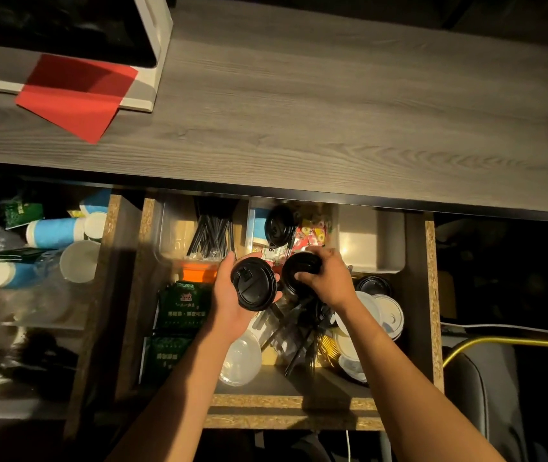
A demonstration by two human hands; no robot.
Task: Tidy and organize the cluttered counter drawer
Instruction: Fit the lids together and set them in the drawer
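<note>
The drawer (430, 295) stands pulled out under the wooden counter (299, 111). My left hand (229, 295) holds a stack of black cup lids (253, 283) over the drawer's middle. My right hand (327, 278) grips a second stack of black lids (301, 266) just to the right, close to the first. More black lids (279, 225) lean in a clear bin at the back. Black straws (212, 231), green packets (182, 305), white lids (389, 315), a clear dome lid (242, 358) and loose black cutlery (296, 331) lie in the drawer.
A beige bin (372, 241) sits at the drawer's back right. The open shelf on the left holds blue and white paper cups (55, 231). A red paper (75, 95) lies on a white stand on the counter. A yellow cable (506, 343) runs at the right.
</note>
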